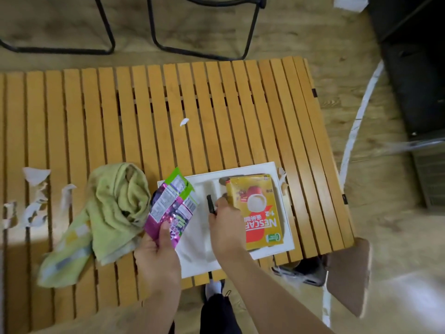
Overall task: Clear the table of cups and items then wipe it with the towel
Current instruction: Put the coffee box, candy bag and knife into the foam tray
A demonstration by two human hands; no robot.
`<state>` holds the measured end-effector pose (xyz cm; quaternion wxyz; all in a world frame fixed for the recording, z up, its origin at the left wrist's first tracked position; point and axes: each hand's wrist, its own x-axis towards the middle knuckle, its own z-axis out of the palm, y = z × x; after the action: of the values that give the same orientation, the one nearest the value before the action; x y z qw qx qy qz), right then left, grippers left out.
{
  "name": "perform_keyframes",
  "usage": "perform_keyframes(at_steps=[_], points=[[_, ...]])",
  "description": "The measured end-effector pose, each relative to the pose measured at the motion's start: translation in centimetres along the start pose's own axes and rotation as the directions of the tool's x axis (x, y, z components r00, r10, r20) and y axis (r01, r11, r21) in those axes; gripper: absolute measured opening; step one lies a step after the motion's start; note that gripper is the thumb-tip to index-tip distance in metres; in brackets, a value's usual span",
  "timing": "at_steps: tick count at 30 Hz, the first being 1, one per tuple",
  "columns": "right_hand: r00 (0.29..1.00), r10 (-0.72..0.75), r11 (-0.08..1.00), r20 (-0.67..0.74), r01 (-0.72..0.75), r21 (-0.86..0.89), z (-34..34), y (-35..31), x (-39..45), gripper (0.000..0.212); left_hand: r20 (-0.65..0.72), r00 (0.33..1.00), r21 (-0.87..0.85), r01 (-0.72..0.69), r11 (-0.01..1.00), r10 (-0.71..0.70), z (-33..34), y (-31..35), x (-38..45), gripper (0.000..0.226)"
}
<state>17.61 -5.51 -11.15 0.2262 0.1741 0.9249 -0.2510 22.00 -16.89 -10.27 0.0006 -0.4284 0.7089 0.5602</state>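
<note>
My left hand [157, 255] grips the lower end of a purple and green snack packet [172, 206], held just above the left edge of a white tray [243, 171]. My right hand [225, 227] reaches onto the tray and pinches a small black object [210, 203] at its fingertips. A yellow and red Nescafe box [258, 213] lies flat on the right half of the tray. A crumpled green towel [113, 208] lies on the slatted wooden table [144, 104], left of the packet.
Torn white paper scraps [36, 196] lie at the table's left edge, and one small scrap [184, 121] sits mid-table. Black chair legs [202, 27] stand beyond the far edge. A brown board [349, 273] and a shoe [301, 273] are by the right corner.
</note>
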Motion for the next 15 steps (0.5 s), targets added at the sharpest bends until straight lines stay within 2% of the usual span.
perform_keyframes(at_steps=[3, 6, 8, 10, 12, 15], points=[[1.0, -0.018, 0.999, -0.004, 0.019, 0.028, 0.0, -0.3, -0.4, 0.017, 0.028, 0.999, -0.019, -0.025, 1.0, 0.026, -0.3, 0.9, 1.3, 0.017], [0.993, -0.036, 0.988, -0.111, 0.052, 0.145, -0.2, 0.1, -0.8, 0.013, 0.094, 0.989, 0.048, -0.123, 0.991, 0.118, -1.1, 2.3, 2.4, 0.012], [0.981, -0.05, 0.97, -0.189, 0.093, 0.222, -0.6, 0.5, -0.8, 0.016, 0.242, 0.945, 0.19, -0.269, 0.944, 0.221, -2.0, 3.1, 3.4, 0.015], [0.969, -0.067, 0.942, -0.238, 0.14, 0.306, -1.2, 1.0, -0.4, 0.019, 0.437, 0.854, 0.281, -0.429, 0.858, 0.284, -2.5, 3.6, 4.7, 0.018], [0.975, -0.086, 0.925, -0.205, 0.155, 0.348, -2.0, 1.6, -0.1, 0.03, 0.584, 0.772, 0.294, -0.487, 0.822, 0.249, -2.3, 4.0, 6.5, 0.019], [0.994, -0.106, 0.922, 0.023, 0.089, 0.378, -2.7, 2.3, 0.2, 0.038, 0.7, 0.693, 0.297, -0.503, 0.812, 0.173, -0.9, 5.0, 8.8, 0.018]])
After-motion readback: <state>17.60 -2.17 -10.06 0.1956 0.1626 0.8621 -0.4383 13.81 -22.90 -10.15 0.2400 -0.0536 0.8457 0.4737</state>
